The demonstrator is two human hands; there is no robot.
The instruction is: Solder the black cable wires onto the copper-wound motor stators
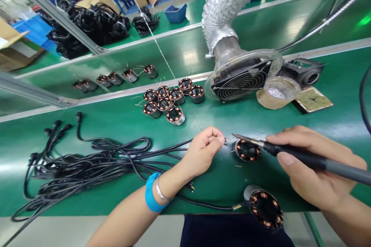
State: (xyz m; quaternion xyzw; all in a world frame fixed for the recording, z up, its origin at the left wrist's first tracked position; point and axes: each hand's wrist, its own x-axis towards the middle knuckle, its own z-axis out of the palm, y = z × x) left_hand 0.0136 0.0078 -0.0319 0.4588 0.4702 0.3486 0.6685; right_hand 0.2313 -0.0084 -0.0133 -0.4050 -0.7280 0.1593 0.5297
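Note:
My left hand (204, 150), with a blue band and a silver bracelet at the wrist, pinches the end of a black cable (174, 148). Short bare wire tips poke out past the fingertips. My right hand (321, 170) grips a soldering iron (271, 148) by its dark handle. Its tip points left, close to those wire ends and above a motor stator (251, 157) with copper windings; whether it touches them I cannot tell. Nearer me, another stator (266, 208) sits tilted at the bench edge, a cable with coloured wires running up to it.
Black cables with plugs (87, 166) sprawl across the left of the green bench (116, 123). Several stators (175, 116) cluster at the back. A fume extractor fan (240, 81) with silver duct, a round tub (274, 98) and a sponge tray (314, 100) stand behind my right hand.

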